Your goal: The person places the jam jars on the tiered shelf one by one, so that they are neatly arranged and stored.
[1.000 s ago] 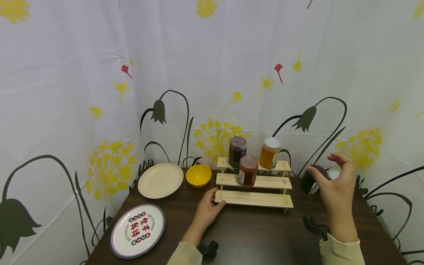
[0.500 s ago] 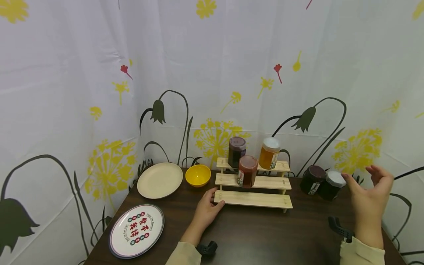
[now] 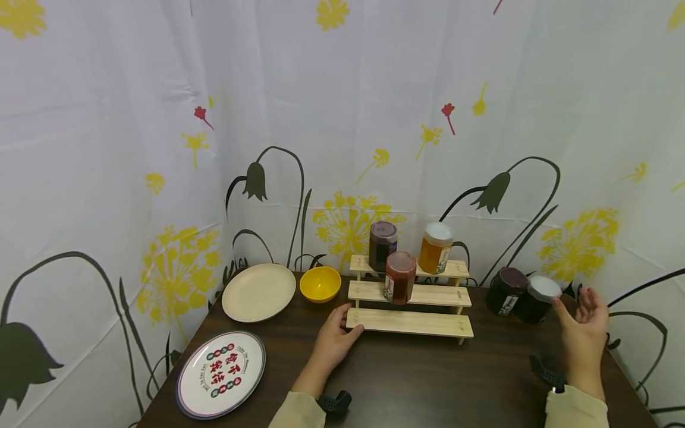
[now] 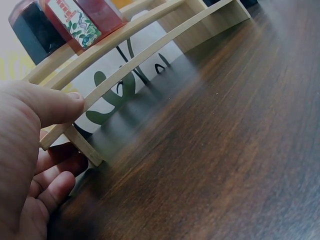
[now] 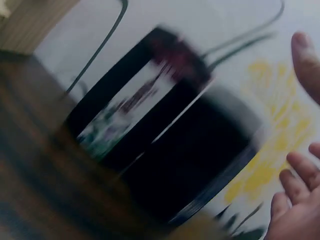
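My left hand (image 3: 333,340) holds the left end of a three-step wooden display rack (image 3: 409,321). In the left wrist view its thumb lies on the lowest step and the other fingers curl below, around the leg. On the rack stand a dark jar with a purplish lid (image 3: 383,245), an amber honey jar with a white lid (image 3: 436,249) and a red jar (image 3: 400,278). My right hand (image 3: 584,336), fingers spread and holding nothing, is just right of a dark jar with a white lid (image 3: 536,302). Beside that jar stands another dark jar with a maroon lid (image 3: 505,292).
A cream plate (image 3: 259,292), a yellow bowl (image 3: 320,284) and a white plate with red characters (image 3: 221,374) are on the left of the dark wooden table (image 3: 417,380). A printed curtain (image 3: 342,119) hangs behind.
My right hand has moved right, away from the maroon-lidded jar, then down and slightly back left beside the white-lidded jar. The left hand and rack have stayed put.
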{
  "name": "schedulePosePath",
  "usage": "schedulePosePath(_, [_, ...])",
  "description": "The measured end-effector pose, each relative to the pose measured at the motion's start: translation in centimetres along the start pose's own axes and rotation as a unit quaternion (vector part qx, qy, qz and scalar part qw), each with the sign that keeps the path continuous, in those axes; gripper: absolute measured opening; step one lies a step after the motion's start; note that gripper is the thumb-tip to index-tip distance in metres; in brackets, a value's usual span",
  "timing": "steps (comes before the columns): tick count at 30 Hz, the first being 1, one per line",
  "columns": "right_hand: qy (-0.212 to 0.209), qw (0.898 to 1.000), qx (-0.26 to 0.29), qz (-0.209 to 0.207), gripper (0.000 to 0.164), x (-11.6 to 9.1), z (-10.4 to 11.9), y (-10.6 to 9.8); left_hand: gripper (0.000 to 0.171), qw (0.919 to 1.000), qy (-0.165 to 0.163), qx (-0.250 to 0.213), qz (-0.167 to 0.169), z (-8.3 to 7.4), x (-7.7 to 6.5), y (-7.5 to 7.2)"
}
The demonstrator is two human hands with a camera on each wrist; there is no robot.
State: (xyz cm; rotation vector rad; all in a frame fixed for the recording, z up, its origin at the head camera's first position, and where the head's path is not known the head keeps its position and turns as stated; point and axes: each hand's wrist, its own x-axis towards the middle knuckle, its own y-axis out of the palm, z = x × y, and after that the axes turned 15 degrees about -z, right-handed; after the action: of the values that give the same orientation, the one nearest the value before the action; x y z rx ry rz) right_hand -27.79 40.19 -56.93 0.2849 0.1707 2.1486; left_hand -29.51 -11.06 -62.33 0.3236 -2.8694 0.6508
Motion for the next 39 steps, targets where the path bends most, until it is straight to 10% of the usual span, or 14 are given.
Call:
schedulePosePath(9, [0.066,0.989,0.134,0.01,0.086,-0.1,-4.7,0.3,0.069,1.0,-0.004,0.0,0.002,0.0,-0.1,0.0])
schedulePosePath(21, [0.06,0.993,-0.045,0.091,0.101,0.1,-5.4,1.0,0.069,1.0,-0.005,-0.001,0.003,0.2,-0.3,0.0])
schedulePosePath(39, [0.036,0.985,-0.158,0.062,0.088,-0.2,-5.5,1.7,0.069,0.9999,-0.013,0.001,0.004,0.0,-0.2,0.1])
